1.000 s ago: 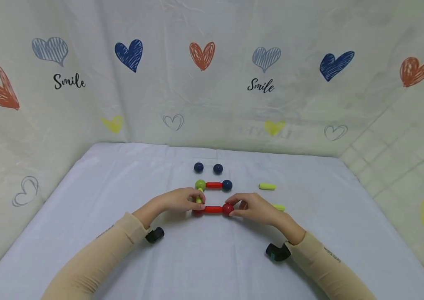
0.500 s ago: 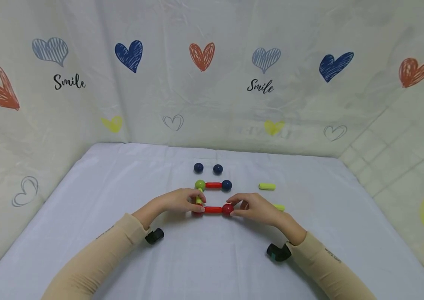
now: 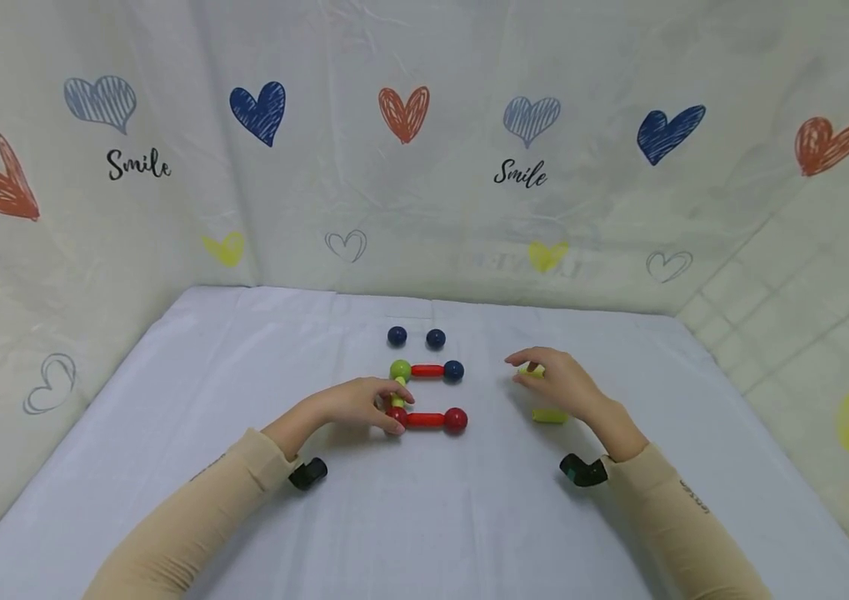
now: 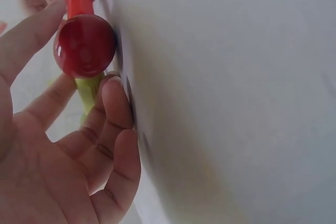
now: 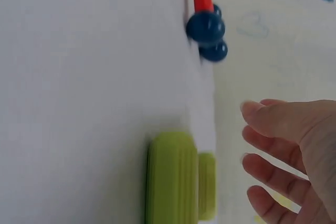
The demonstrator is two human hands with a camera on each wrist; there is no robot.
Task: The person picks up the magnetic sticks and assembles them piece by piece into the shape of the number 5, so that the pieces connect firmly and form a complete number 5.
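Note:
A frame of balls and rods lies on the white cloth. Its near side has a left red ball (image 4: 85, 46), a red rod (image 3: 425, 420) and a right red ball (image 3: 456, 420). A yellow-green rod (image 4: 88, 90) links the left red ball to a green ball (image 3: 401, 370), from which another red rod (image 3: 427, 371) runs to a blue ball (image 3: 453, 371). My left hand (image 3: 352, 402) rests loosely at the left red ball, thumb in front, fingers by the yellow-green rod. Holding nothing, my right hand (image 3: 565, 385) hovers with parted fingers over two loose yellow-green rods (image 5: 170, 182).
Two loose blue balls (image 3: 397, 336) lie behind the frame. Dark wrist cameras (image 3: 584, 471) sit at both sleeves. A white curtain (image 3: 454, 208) with printed hearts hangs behind the table.
My right hand has left the right red ball and moved right and back, over the loose rods. My left hand stays by the frame, its thumb slightly lower and its grasp loosened.

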